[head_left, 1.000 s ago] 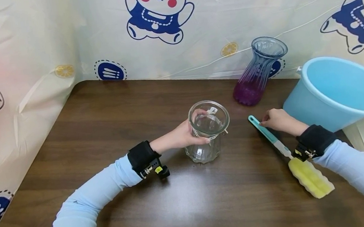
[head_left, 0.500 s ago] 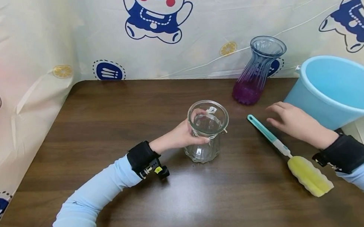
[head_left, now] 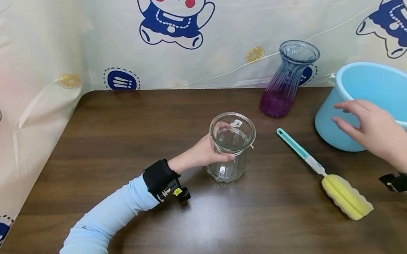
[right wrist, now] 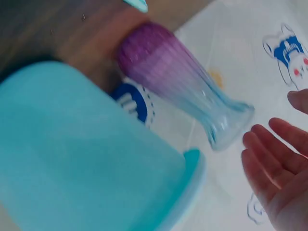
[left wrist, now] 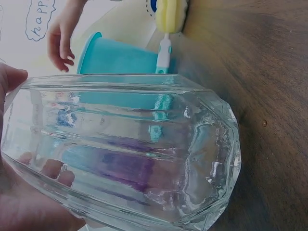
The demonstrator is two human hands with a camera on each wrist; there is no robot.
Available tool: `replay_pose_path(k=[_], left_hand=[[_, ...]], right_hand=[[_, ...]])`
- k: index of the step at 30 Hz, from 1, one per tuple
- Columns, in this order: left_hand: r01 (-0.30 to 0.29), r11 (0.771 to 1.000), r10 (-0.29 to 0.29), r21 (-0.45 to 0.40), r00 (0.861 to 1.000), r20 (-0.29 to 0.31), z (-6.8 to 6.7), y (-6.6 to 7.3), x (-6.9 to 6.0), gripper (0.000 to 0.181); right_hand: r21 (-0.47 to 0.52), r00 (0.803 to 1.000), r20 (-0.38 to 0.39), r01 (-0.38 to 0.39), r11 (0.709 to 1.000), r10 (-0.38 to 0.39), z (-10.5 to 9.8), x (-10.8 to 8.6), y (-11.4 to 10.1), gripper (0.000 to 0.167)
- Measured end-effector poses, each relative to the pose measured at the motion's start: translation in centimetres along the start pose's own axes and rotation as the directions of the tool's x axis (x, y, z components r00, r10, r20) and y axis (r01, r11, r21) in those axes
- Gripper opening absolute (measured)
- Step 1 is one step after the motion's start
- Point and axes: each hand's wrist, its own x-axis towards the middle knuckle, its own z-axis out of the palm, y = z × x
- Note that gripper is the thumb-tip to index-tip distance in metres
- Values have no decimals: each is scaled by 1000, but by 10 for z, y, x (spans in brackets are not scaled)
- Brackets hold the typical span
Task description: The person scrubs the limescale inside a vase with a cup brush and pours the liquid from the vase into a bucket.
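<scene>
My left hand (head_left: 206,149) grips a clear glass jar (head_left: 231,170) around its upper part, thumb in front and fingers behind. The jar looks upright on the table in the head view, and its faceted side fills much of the left wrist view. My right hand (head_left: 379,132) holds nothing, its fingers loosely spread in front of the light blue bucket (head_left: 339,128). Between the hands lies a bottle brush (head_left: 296,143) with a teal and white handle and a yellow sponge head (head_left: 347,196), touched by neither hand.
A glass vase (head_left: 285,80), purple below and bluish above, stands at the back of the brown wooden table (head_left: 142,121), left of the bucket. Behind it hangs a pale sheet (head_left: 109,28) printed with cartoon bears.
My right hand has moved away from the brush handle, rightward to the front of the bucket, and its fingers have spread. The left hand and jar have stayed in place.
</scene>
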Motion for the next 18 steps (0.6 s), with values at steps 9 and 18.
replay_pose_path(k=[9, 18], left_hand=[[8, 1000, -8, 18, 1000, -18, -1, 2, 1, 67], [11, 1000, -11, -5, 1000, -8, -1, 0, 1, 68]], right_hand=[[15, 961, 26, -274, 962, 274, -34, -1, 20, 38], [100, 904, 50, -427, 899, 424, -46, -4, 72, 43]])
